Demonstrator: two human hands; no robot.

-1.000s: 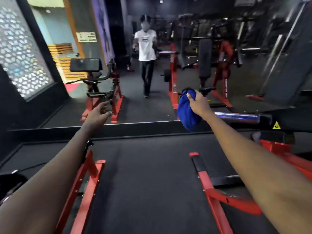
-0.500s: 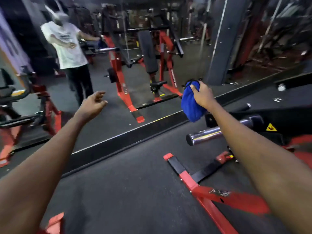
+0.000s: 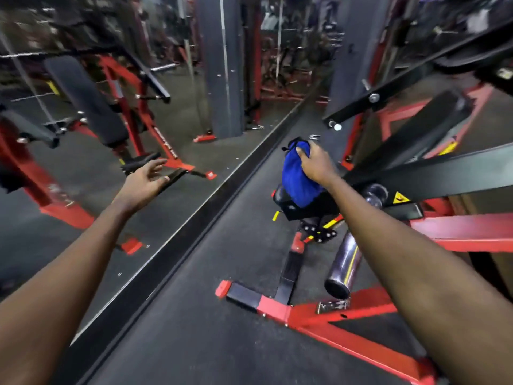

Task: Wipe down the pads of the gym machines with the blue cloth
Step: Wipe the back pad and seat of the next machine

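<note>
My right hand (image 3: 316,162) grips the bunched blue cloth (image 3: 295,182), which hangs down over a small black seat pad (image 3: 302,208) of the red and black machine on the right. A long black back pad (image 3: 416,134) slants up behind my wrist. My left hand (image 3: 145,179) is held out in the air with fingers relaxed, holding nothing, in front of the wall mirror.
A wall mirror (image 3: 83,162) on the left reflects a red machine with a black pad. Its black base strip (image 3: 194,218) runs diagonally. The machine's red floor frame (image 3: 319,312) and a chrome weight peg (image 3: 345,262) lie close on the right. Dark rubber floor (image 3: 208,315) lies between.
The view has swung to the right and downward; the mirrored person has left the view. My right hand with the cloth has come down over the seat pad. My left hand stays empty.
</note>
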